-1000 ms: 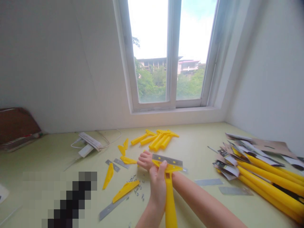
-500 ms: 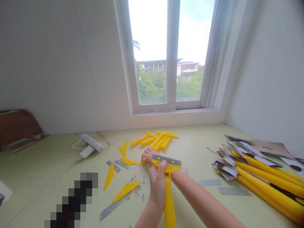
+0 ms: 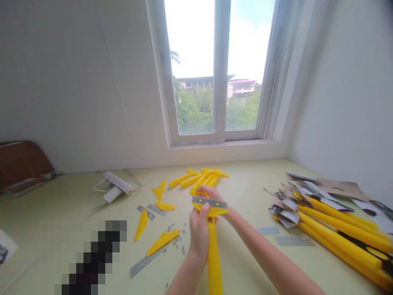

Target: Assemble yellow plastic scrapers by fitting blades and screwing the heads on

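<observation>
My left hand (image 3: 199, 235) grips a long yellow scraper (image 3: 214, 262) just below its head and holds it upright over the table. A grey metal blade (image 3: 209, 202) sits across the scraper's head. Just behind the blade, my right hand (image 3: 213, 193) has its fingers closed on a small yellow plastic piece (image 3: 194, 192). Most of that piece is hidden by the fingers and the blade.
Yellow handles (image 3: 202, 179) are piled near the window wall. Yellow wedge covers (image 3: 162, 242), loose blades (image 3: 144, 264) and small screws (image 3: 178, 241) lie to the left. Packaged yellow scrapers (image 3: 337, 233) are stacked at the right. A white cable bundle (image 3: 115, 186) lies at the far left.
My right hand has moved from the table left of the scraper head up behind the blade, now with a small yellow piece in it. The scraper has shifted slightly left and away.
</observation>
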`<state>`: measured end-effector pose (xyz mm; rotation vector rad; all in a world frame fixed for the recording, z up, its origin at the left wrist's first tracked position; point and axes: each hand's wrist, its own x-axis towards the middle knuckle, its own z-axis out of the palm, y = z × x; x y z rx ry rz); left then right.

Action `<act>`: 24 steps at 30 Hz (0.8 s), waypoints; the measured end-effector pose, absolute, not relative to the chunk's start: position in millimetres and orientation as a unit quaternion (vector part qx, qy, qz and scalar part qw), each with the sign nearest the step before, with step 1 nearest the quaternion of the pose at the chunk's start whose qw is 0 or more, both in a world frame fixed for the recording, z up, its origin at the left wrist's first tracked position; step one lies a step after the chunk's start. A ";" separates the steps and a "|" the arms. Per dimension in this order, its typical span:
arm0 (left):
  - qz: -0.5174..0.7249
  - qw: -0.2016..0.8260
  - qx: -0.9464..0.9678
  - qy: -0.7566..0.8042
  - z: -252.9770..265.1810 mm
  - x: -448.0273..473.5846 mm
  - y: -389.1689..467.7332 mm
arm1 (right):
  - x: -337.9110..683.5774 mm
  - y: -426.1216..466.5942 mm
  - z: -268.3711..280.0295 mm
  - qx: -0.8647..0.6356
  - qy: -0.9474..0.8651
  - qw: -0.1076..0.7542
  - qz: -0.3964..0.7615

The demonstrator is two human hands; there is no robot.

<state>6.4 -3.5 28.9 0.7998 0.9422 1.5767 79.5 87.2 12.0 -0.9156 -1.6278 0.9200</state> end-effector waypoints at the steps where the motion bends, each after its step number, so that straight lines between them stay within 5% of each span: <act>1: 0.661 0.540 0.334 0.400 28.4 6.4 -3.5 | 91.0 92.6 13.2 -0.389 -0.662 0.509 0.389; 12: 0.579 0.498 0.445 0.467 5.6 15.2 -0.2 | 143.4 35.6 31.9 -0.346 -0.530 0.544 0.551; 24: 0.563 0.499 0.455 0.477 5.9 13.8 2.9 | 132.2 26.4 15.2 -0.435 -0.623 0.531 0.375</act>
